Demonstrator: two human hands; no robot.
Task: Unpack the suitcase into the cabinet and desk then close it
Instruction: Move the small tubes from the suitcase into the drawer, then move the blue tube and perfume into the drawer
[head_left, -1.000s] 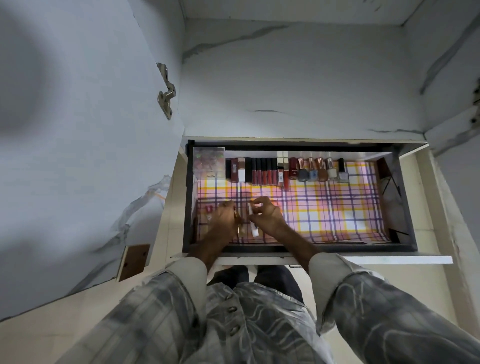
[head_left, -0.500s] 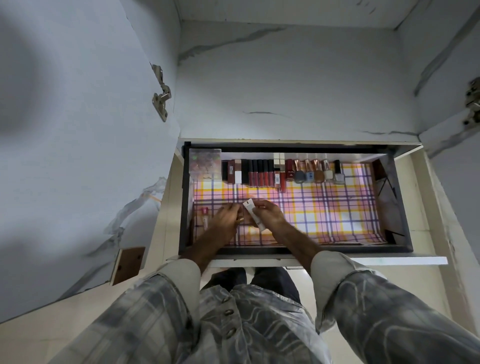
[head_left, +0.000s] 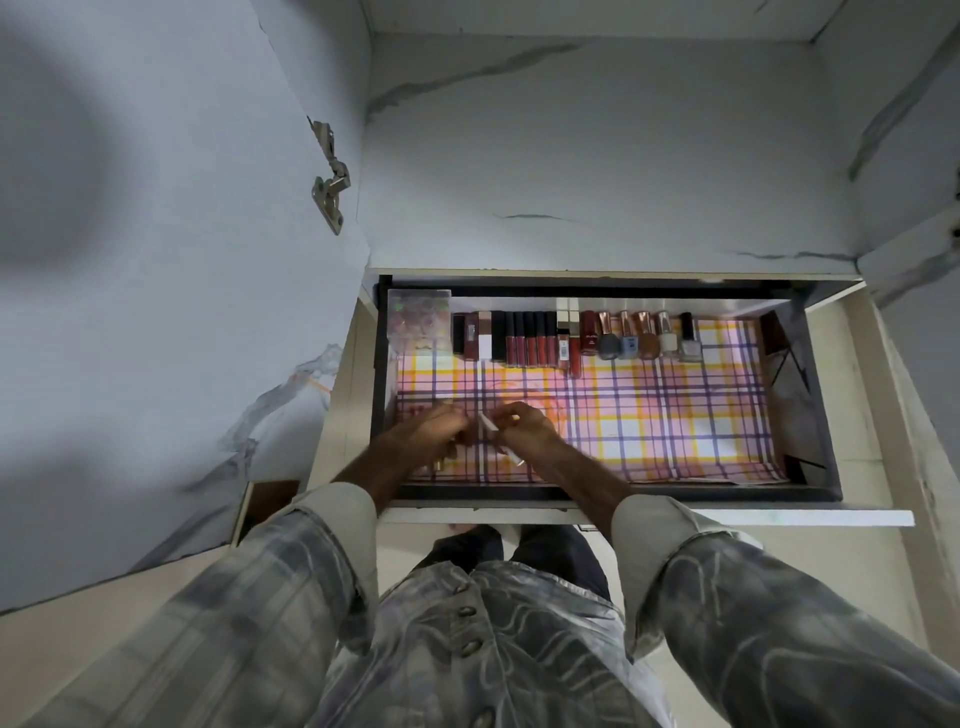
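Both hands meet low in the open drawer (head_left: 821, 395). The right hand (head_left: 524, 431) pinches a small white tube (head_left: 488, 423). The left hand (head_left: 434, 434) is curled; whether it grips anything is unclear.

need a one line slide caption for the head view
Both hands, left hand and right hand, handle a small white tube over the plaid-lined drawer, cosmetics lined along its back.
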